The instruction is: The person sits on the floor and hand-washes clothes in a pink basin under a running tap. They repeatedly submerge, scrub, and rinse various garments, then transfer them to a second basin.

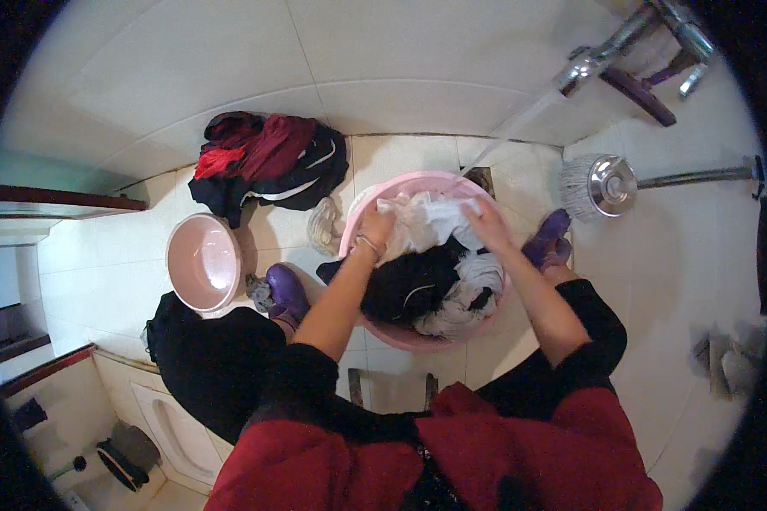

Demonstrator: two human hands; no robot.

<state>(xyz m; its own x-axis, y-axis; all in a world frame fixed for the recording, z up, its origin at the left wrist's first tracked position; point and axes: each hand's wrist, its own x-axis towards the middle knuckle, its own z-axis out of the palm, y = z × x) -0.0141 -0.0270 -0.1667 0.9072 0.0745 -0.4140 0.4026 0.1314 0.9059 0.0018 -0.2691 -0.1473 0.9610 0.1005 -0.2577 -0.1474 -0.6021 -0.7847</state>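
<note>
A large pink plastic basin (390, 338) stands on the tiled floor between my feet. My left hand (377, 230), with a bracelet at the wrist, grips the left end of a white cloth (422, 223) over the basin's far part. The cloth's right end is in my right hand (486, 223), which is slightly blurred. Water runs down from a chrome tap (576, 71) at the upper right towards the basin's far rim. Nearer to me in the basin lie a black garment (409, 284) and a bunched grey-white garment (466, 300).
Dark and red clothes (275, 156) are heaped by the wall, with a pale cloth (323, 225) beside them. A smaller pink basin (203, 262) stands at the left. A mop (604, 185) leans at the right. Purple shoes (286, 289) flank the large basin.
</note>
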